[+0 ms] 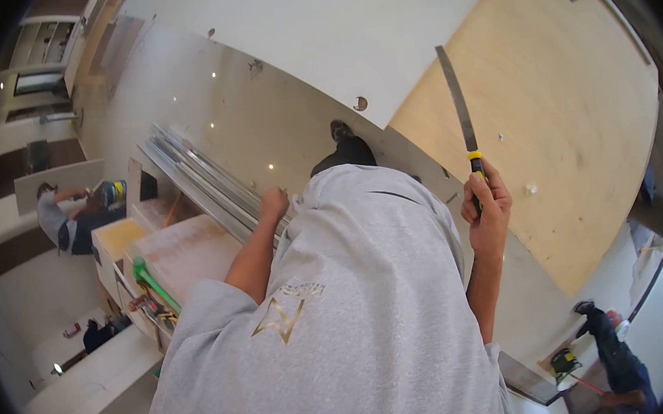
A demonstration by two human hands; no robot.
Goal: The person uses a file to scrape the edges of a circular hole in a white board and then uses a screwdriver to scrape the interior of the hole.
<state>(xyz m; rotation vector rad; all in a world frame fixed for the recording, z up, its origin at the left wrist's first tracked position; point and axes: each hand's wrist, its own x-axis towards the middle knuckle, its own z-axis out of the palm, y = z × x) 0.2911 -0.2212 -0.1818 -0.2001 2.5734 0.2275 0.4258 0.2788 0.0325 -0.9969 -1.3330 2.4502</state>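
Note:
My right hand (486, 200) is closed around the black and yellow handle of what looks like a long metal file (459, 107). Its narrow grey blade points away from me, over the plywood panel (553, 106). At my left side, my left hand (274, 204) is curled closed beside a bundle of long metal profiles (205, 183). Whether anything is inside those fingers is hidden. A white panel (330, 23) with round cut-outs near its edge adjoins the plywood in front of me.
A person (69, 216) works at the left near a yellow-green machine. Another person (612, 347) is at the lower right beside a similar machine. On my left stands a workbench (193, 256) with a green-handled tool (151, 282) and other tools.

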